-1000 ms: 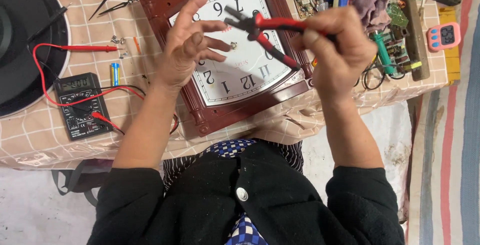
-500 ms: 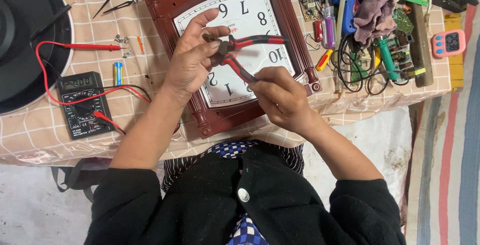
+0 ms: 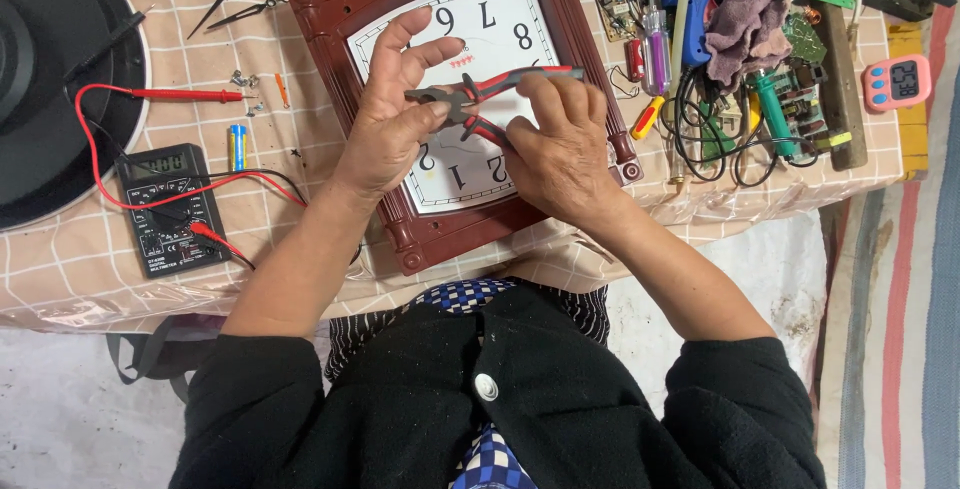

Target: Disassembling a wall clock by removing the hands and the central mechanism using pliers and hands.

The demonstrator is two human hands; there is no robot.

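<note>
Clock face partly behind hands

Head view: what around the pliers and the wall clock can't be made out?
- Whatever the pliers tip grips: too small, hidden by the left hand.
- Wall clock centre and lower dial: covered by both hands; right hand.
- Black round object: cut off by the left edge.
</note>
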